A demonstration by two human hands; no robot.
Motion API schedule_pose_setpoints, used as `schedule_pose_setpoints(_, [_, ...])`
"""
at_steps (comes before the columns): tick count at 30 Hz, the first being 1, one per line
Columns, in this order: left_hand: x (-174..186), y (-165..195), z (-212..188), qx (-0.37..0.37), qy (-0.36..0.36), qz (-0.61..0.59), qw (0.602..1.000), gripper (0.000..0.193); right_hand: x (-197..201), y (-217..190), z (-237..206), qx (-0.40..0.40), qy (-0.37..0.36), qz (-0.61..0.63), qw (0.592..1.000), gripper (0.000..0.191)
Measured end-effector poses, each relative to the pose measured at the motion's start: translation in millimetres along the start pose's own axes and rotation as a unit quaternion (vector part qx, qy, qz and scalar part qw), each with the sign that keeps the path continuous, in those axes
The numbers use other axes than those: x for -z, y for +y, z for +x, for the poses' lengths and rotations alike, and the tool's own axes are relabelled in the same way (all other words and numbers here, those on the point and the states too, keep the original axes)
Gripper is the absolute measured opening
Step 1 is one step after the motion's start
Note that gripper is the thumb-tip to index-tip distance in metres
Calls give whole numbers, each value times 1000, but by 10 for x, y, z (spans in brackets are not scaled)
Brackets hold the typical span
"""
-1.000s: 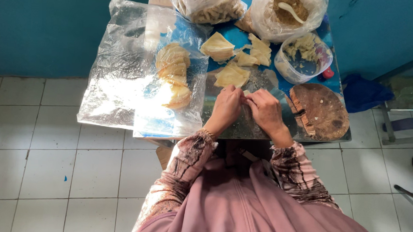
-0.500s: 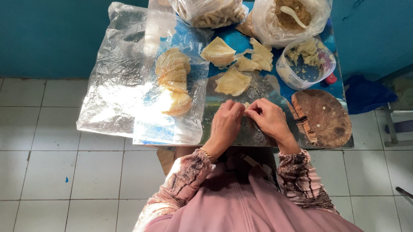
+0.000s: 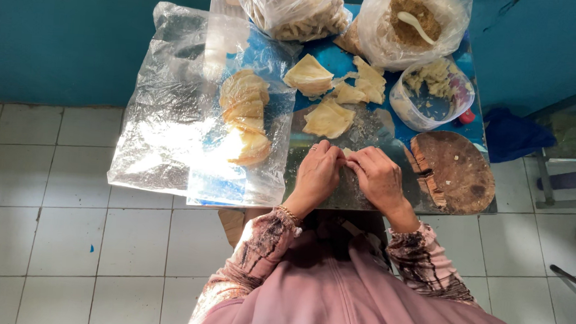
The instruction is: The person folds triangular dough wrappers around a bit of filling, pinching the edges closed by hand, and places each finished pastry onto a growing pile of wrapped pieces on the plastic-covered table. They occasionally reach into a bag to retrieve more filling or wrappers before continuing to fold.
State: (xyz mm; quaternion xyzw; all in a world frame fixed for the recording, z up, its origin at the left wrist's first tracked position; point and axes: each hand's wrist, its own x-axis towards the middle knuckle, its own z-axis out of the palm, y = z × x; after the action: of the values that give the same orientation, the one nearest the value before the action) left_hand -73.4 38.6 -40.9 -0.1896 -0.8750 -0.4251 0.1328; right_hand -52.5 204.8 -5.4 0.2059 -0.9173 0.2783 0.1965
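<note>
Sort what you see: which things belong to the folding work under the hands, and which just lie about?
In use: left hand, right hand, small pale piece pinched between them, loose wrappers, folded pieces on plastic.
Lying about: blue cloth, round wooden board.

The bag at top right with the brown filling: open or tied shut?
Open. The clear plastic bag gapes at the top, the brown filling lies exposed, and a white spoon rests on it.

Both hands (image 3: 348, 175) meet at the tabletop's (image 3: 391, 200) near edge; folded pieces (image 3: 244, 117) lie left on plastic sheet (image 3: 164, 136), wooden board (image 3: 455, 171) right, bags (image 3: 296, 8) behind — contents perhaps filling.
</note>
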Motion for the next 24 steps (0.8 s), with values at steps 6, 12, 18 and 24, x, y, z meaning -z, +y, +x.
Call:
schedule_pose_setpoints(6, [89, 97, -199, -54, 46, 27, 997, 23, 24, 24, 23, -76, -51, 19, 996, 8])
schedule_pose_setpoints(12, [107, 89, -222, -78, 6, 78, 994, 22, 22, -8, 127, -179, -89, 77, 977, 13])
schedule_pose_setpoints(18, [111, 61, -117, -78, -13, 69, 994, 20, 358, 287, 48, 17, 52, -164, 985, 20])
schedule_pose_setpoints(24, [150, 96, -136, -79, -21, 43, 996, 8, 632, 1142, 281, -52, -1, -317, 947, 15])
